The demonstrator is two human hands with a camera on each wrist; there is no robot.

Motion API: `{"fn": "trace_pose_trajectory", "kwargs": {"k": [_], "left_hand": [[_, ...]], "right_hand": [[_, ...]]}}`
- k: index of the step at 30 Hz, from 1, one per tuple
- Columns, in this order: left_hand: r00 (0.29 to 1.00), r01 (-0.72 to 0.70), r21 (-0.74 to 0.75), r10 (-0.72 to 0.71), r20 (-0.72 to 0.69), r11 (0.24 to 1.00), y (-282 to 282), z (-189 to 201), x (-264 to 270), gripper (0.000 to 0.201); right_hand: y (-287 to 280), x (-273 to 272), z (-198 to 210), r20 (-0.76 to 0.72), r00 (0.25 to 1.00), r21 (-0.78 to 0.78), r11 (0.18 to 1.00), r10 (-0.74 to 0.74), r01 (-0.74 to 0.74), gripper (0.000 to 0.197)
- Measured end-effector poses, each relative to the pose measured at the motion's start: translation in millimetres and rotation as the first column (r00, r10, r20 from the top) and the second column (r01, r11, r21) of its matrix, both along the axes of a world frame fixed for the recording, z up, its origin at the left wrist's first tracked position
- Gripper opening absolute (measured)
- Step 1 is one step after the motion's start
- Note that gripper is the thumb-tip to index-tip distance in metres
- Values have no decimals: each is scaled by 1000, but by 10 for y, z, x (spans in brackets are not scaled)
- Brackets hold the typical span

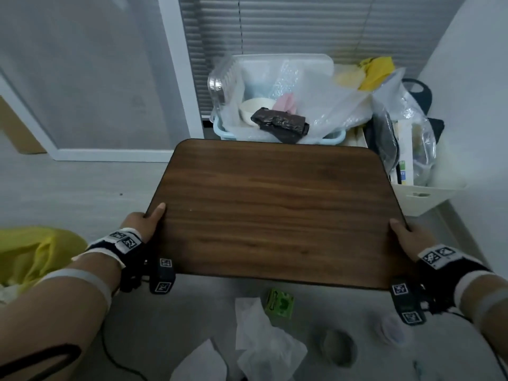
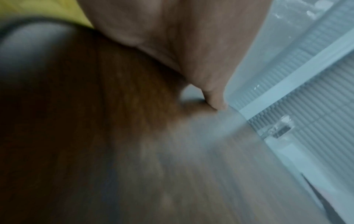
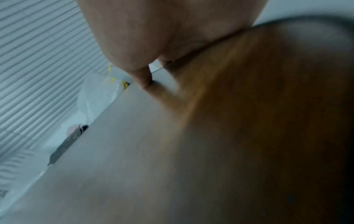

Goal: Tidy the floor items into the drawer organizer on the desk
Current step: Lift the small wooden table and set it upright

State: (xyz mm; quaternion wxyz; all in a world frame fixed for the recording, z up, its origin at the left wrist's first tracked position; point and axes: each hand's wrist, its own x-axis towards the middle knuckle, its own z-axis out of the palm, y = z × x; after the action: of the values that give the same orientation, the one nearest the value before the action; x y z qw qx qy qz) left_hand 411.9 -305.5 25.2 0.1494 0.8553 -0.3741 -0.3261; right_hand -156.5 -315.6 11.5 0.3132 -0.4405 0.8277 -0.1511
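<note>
A small brown wood-grain desk top (image 1: 277, 210) is held up over the floor. My left hand (image 1: 148, 220) grips its left edge, thumb on top. At the right edge my right hand (image 1: 405, 236) grips it the same way. In the left wrist view the thumb (image 2: 191, 60) lies on the wood (image 2: 114, 136); in the right wrist view the thumb (image 3: 153, 45) presses the board (image 3: 249, 121). On the floor below lie a green packet (image 1: 279, 303), crumpled white tissues (image 1: 261, 342) and a grey round object (image 1: 339, 350). No drawer organizer is in view.
Behind the board stands a light blue basket (image 1: 334, 138) full of plastic bags, a bowl and a black packet (image 1: 280, 123). A white bin (image 1: 428, 196) with bags stands at the right. A yellow bag (image 1: 30, 251) lies at the left. A black cable (image 1: 115, 358) runs on the floor.
</note>
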Motion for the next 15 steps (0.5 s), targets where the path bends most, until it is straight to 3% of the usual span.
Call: {"fn": "trace_pose_trajectory", "kwargs": {"k": [8,15], "left_hand": [[997,27,-218,-10,81,976,-251,-59,-37,54],[995,50,-224,-29,97,973,-305,-75,-131,55]], "right_hand": [[-443,163,-53,-103,995,-72,997,20,-28,53],[-454,142,-124,-109,994,-40,999,2,-7,54]]}}
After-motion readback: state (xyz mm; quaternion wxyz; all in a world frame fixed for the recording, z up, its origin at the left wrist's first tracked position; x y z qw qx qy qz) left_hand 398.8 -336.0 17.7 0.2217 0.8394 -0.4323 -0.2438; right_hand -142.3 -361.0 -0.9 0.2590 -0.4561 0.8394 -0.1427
